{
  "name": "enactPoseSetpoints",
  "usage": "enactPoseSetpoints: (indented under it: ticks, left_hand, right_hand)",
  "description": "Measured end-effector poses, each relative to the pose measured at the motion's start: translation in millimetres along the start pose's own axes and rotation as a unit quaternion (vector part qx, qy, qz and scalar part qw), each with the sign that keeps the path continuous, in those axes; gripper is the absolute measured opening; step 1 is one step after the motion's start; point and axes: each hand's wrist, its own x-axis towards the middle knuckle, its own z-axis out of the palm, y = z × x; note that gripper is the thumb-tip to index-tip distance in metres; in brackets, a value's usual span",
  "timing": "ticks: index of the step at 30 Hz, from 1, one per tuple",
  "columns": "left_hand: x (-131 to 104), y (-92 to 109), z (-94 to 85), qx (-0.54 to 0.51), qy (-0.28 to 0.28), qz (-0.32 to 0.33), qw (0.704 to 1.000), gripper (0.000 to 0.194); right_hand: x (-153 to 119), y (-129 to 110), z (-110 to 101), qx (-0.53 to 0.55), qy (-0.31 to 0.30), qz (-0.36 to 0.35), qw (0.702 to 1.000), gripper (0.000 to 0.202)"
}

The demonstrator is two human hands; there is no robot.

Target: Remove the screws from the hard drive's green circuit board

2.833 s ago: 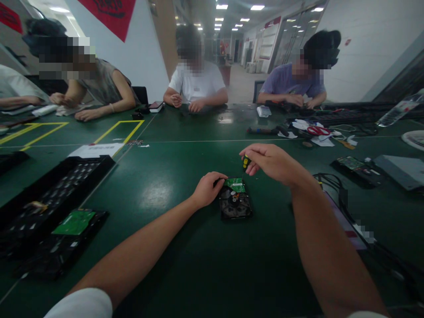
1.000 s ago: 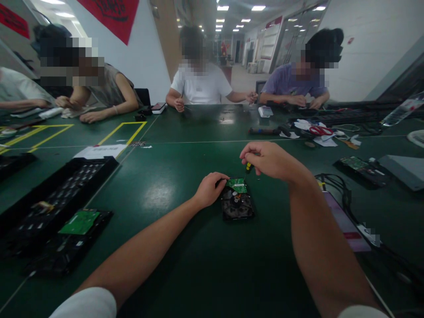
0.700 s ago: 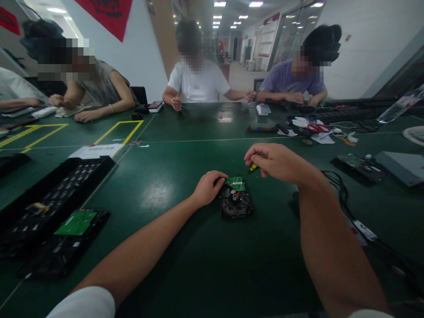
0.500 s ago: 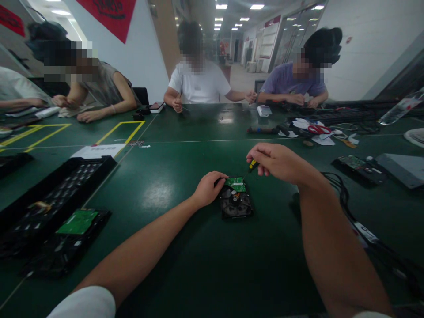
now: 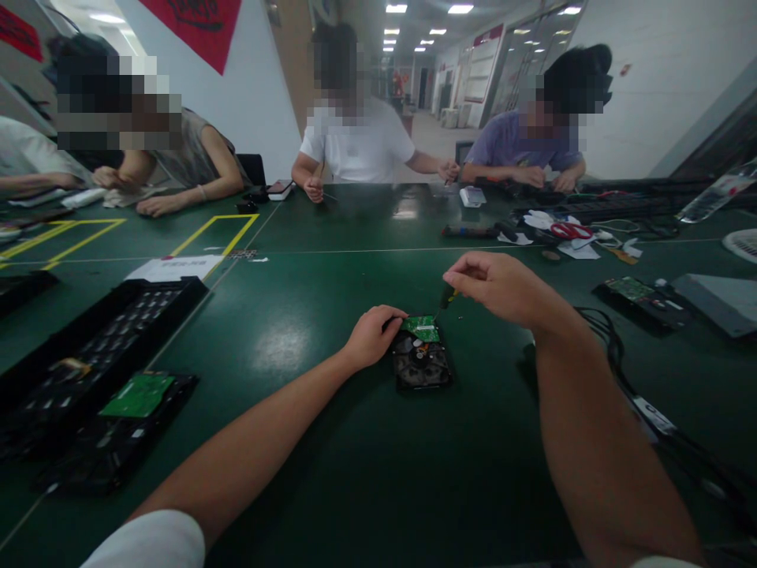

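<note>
A hard disk drive (image 5: 422,364) with a green circuit board (image 5: 421,328) at its far end lies on the dark green table. My left hand (image 5: 376,335) grips the drive's upper left edge, thumb and fingers closed on it. Above the board's upper right corner, my right hand (image 5: 488,284) is closed round a yellow and black screwdriver (image 5: 448,297). The tool points down, its thin tip at or close to the board's corner; contact is too small to make out. A tiny bit, perhaps a screw (image 5: 460,317), lies on the table right of the drive.
Another drive with a green board (image 5: 139,394) lies at left beside a long black tray (image 5: 106,339). At right are a further drive (image 5: 644,304), a grey box (image 5: 721,304) and black cables (image 5: 627,379). Red scissors (image 5: 571,230) lie farther back. Several people sit opposite.
My right hand has shifted slightly and its fingers have turned on the screwdriver's handle, which stands a little more upright. My left hand and the drive stay in place.
</note>
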Motion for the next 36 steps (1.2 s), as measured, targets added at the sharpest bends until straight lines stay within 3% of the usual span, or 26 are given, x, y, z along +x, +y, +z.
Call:
enactPoseSetpoints:
  ticks: [5,12,18,23,29,36]
  left_hand:
    - [0.1,0.1,0.7,-0.007,0.002,-0.004,1.0,0.025]
    - [0.2,0.0,2.2,-0.017,0.007,-0.015,1.0,0.029]
    - [-0.9,-2.1,3.0,-0.013,0.025,-0.037,0.999,0.03]
    - [-1.6,-1.1,1.7,-0.012,0.031,-0.053,0.998,0.027]
    - [-1.3,-2.2,1.4,-0.012,0.03,-0.052,0.998,0.027]
    - [-0.2,-0.8,0.7,-0.004,0.024,-0.049,0.999,0.025]
  right_hand:
    - [2.0,0.9,3.9,-0.021,0.031,0.01,0.999,0.022]
    - [1.9,-3.9,8.2,0.033,-0.013,0.0,0.999,0.029]
    - [2.6,-2.3,7.9,0.13,-0.052,0.015,0.99,0.024]
    - [2.4,1.4,6.1,0.074,-0.023,-0.013,0.997,0.026]
    - [3.2,3.1,7.1,0.036,0.027,0.015,0.999,0.026]
    - [1.7,-1.6,8.0,0.053,-0.014,-0.009,0.998,0.025]
